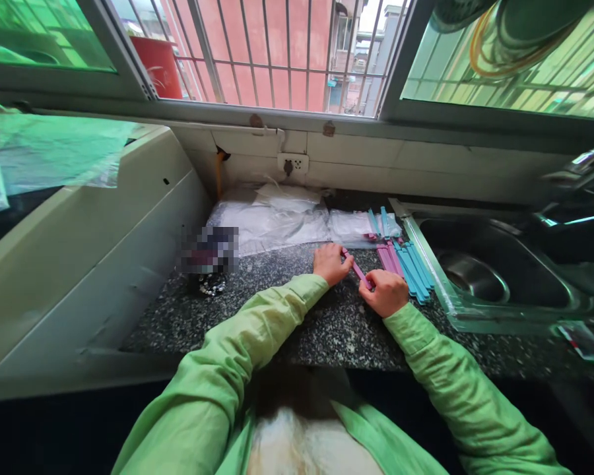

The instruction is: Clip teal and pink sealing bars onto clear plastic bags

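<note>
A slim pink bag clip slants between my two hands above the speckled counter. My left hand is closed on its upper end, and my right hand pinches the lower end. Just right of my hands lie more pink clips and several blue clips, side by side. Behind them is a clear plastic packet with a few more clips on top of it. My fingers hide both ends of the held clip.
Clear plastic bags lie along the back of the dark counter. A metal sink is at the right. On the left stands a white appliance side, near a blurred-out item. A wall socket sits below the barred window.
</note>
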